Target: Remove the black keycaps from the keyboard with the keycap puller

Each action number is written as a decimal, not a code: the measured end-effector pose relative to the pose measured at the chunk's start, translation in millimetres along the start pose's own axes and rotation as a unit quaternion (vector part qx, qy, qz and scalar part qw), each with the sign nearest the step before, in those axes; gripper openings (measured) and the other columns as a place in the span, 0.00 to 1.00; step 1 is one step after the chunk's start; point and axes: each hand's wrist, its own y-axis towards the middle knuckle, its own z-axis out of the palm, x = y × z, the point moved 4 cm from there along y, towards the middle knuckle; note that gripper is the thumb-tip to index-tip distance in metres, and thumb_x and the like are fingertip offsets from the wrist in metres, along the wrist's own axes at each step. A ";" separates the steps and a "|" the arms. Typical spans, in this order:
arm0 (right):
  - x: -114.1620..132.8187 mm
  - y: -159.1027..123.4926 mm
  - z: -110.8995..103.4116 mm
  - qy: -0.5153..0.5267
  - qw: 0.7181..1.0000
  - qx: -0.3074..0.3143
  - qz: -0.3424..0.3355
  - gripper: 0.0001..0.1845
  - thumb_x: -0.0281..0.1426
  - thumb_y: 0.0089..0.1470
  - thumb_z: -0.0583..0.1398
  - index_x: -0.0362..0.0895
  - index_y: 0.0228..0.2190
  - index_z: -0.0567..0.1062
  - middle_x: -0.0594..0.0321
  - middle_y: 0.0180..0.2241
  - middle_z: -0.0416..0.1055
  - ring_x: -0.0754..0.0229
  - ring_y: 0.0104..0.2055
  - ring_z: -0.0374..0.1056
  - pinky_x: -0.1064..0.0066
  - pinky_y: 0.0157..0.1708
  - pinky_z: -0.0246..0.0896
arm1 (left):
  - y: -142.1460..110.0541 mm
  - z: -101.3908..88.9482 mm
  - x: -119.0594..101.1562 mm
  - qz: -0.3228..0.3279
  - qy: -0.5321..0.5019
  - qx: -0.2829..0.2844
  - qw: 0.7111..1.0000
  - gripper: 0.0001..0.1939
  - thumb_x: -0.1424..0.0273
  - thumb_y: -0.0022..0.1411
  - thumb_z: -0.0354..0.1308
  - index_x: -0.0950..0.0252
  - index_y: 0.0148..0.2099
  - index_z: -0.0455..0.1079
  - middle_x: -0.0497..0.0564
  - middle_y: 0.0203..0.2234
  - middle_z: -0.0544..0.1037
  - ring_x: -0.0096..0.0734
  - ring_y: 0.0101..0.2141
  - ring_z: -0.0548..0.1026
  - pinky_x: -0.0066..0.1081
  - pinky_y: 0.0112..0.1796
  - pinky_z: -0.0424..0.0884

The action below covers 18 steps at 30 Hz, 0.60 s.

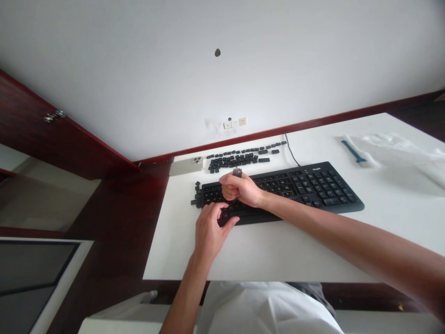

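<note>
A black keyboard [333, 183] lies on the white table, many keys gone from its left part. My right hand [239, 188] is closed in a fist over that part, around a small tool with a dark, see-through handle [237, 172]. The handle's end sticks out above the fist; the tool's lower end is mostly hidden, so its kind is unclear. My left hand [212, 227] rests at the keyboard's front left, thumb and forefinger apart beside the keys. Loose black keycaps [231, 161] lie in rows behind the keyboard, and several more keycaps [196, 197] sit at its left end.
A phone [186, 166] lies face down at the table's back left. The keyboard's cable [291, 150] runs to the back edge. On the right, a blue-handled brush [352, 150] lies beside a clear plastic bag [410, 153]. The wall stands behind the white table [264, 260].
</note>
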 end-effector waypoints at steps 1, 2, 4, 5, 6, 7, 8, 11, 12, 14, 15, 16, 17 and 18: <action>-0.1 -0.1 -0.4 0.001 1.000 0.005 0.001 0.27 0.36 0.56 0.62 0.48 0.15 0.53 0.74 0.14 0.46 0.69 0.17 0.42 0.69 0.21 0.37 | -0.1 -0.2 0.0 -0.001 -0.001 -0.003 1.000 0.15 0.65 0.62 0.71 0.61 0.48 0.73 0.45 0.30 0.72 0.34 0.34 0.72 0.33 0.38 0.70; 0.3 -0.4 -0.6 -0.002 1.000 0.010 0.000 0.27 0.36 0.56 0.62 0.48 0.15 0.54 0.74 0.14 0.46 0.69 0.18 0.41 0.69 0.21 0.37 | -0.3 -0.2 -0.1 -0.001 -0.001 -0.005 1.000 0.14 0.65 0.62 0.71 0.61 0.47 0.73 0.45 0.29 0.72 0.34 0.33 0.72 0.32 0.37 0.70; 2.6 -2.4 0.6 -0.026 1.000 0.011 -0.010 0.26 0.36 0.57 0.62 0.47 0.15 0.55 0.74 0.14 0.47 0.69 0.18 0.42 0.69 0.21 0.37 | -0.7 0.9 0.6 0.000 -0.002 -0.007 1.000 0.14 0.65 0.61 0.71 0.61 0.47 0.73 0.45 0.29 0.71 0.34 0.33 0.72 0.32 0.37 0.70; 4.4 -4.3 2.5 -0.051 0.998 0.012 -0.016 0.26 0.36 0.57 0.61 0.47 0.15 0.56 0.73 0.14 0.48 0.68 0.18 0.42 0.69 0.21 0.38 | -0.9 1.8 1.4 -0.001 -0.003 -0.007 1.000 0.14 0.65 0.61 0.72 0.61 0.46 0.73 0.45 0.29 0.71 0.33 0.33 0.72 0.32 0.37 0.69; 6.1 -7.0 5.7 -0.085 0.996 0.015 -0.023 0.25 0.36 0.58 0.60 0.47 0.15 0.57 0.73 0.14 0.50 0.68 0.19 0.44 0.69 0.21 0.39 | -1.2 2.8 2.7 -0.002 -0.005 -0.010 1.000 0.14 0.65 0.61 0.72 0.61 0.45 0.73 0.45 0.29 0.72 0.34 0.32 0.72 0.32 0.36 0.69; 7.4 -10.5 10.4 -0.126 0.991 0.025 -0.032 0.24 0.35 0.58 0.60 0.46 0.15 0.59 0.72 0.15 0.52 0.68 0.19 0.45 0.70 0.21 0.40 | -1.5 3.4 4.2 -0.003 -0.006 -0.018 1.000 0.12 0.66 0.61 0.71 0.61 0.43 0.73 0.46 0.29 0.72 0.34 0.32 0.72 0.33 0.36 0.69; 7.8 -14.8 16.4 -0.173 0.983 0.040 -0.045 0.22 0.33 0.58 0.59 0.45 0.15 0.61 0.71 0.15 0.55 0.67 0.20 0.48 0.70 0.22 0.42 | -1.6 3.8 5.9 -0.004 -0.005 -0.026 1.000 0.11 0.67 0.61 0.71 0.61 0.41 0.72 0.46 0.29 0.73 0.35 0.32 0.72 0.33 0.36 0.69; -0.7 -32.2 38.9 -0.324 0.929 0.126 -0.127 0.15 0.28 0.54 0.59 0.44 0.18 0.67 0.69 0.19 0.64 0.66 0.22 0.55 0.71 0.25 0.49 | -0.9 3.9 9.9 0.000 -0.002 -0.023 1.000 0.07 0.75 0.61 0.64 0.61 0.34 0.69 0.48 0.28 0.73 0.37 0.33 0.73 0.35 0.35 0.69; -7.6 -39.0 46.1 -0.375 0.898 0.160 -0.164 0.13 0.26 0.52 0.60 0.45 0.18 0.68 0.68 0.20 0.67 0.66 0.23 0.57 0.70 0.27 0.51 | -0.2 3.8 10.3 0.002 -0.005 -0.007 1.000 0.08 0.77 0.60 0.62 0.60 0.33 0.68 0.48 0.28 0.74 0.38 0.33 0.73 0.36 0.35 0.69; -24.5 -51.1 55.3 -0.468 0.828 0.198 -0.238 0.09 0.25 0.47 0.62 0.46 0.20 0.71 0.69 0.19 0.70 0.64 0.23 0.60 0.68 0.29 0.53 | 1.1 2.7 10.3 -0.004 -0.016 0.032 0.999 0.08 0.80 0.61 0.59 0.59 0.35 0.70 0.47 0.29 0.74 0.37 0.34 0.73 0.35 0.35 0.69; -33.7 -55.6 57.4 -0.498 0.799 0.211 -0.261 0.07 0.24 0.46 0.62 0.47 0.21 0.73 0.69 0.19 0.72 0.63 0.22 0.62 0.67 0.29 0.53 | 1.6 1.4 9.9 -0.010 -0.021 0.044 0.999 0.09 0.80 0.61 0.58 0.59 0.37 0.71 0.47 0.29 0.74 0.36 0.34 0.73 0.35 0.35 0.69; -41.1 -58.6 57.7 -0.517 0.780 0.210 -0.282 0.06 0.24 0.46 0.62 0.47 0.22 0.74 0.68 0.20 0.74 0.62 0.22 0.63 0.66 0.29 0.53 | 1.9 0.1 9.4 -0.018 -0.023 0.051 0.998 0.10 0.80 0.62 0.57 0.59 0.40 0.71 0.46 0.30 0.75 0.35 0.35 0.72 0.34 0.36 0.69; -47.2 -60.6 57.1 -0.530 0.767 0.210 -0.295 0.06 0.24 0.46 0.62 0.47 0.23 0.75 0.67 0.21 0.76 0.62 0.22 0.64 0.65 0.29 0.54 | 2.1 -1.1 9.0 -0.026 -0.023 0.055 0.998 0.11 0.81 0.63 0.56 0.58 0.41 0.72 0.45 0.30 0.75 0.34 0.35 0.72 0.33 0.36 0.69; -51.6 -61.7 56.1 -0.538 0.757 0.209 -0.306 0.06 0.24 0.47 0.62 0.48 0.24 0.76 0.67 0.22 0.77 0.61 0.22 0.66 0.64 0.29 0.54 | 2.1 -1.9 8.5 -0.031 -0.022 0.055 0.998 0.12 0.81 0.63 0.56 0.59 0.41 0.72 0.45 0.30 0.74 0.34 0.35 0.72 0.33 0.36 0.68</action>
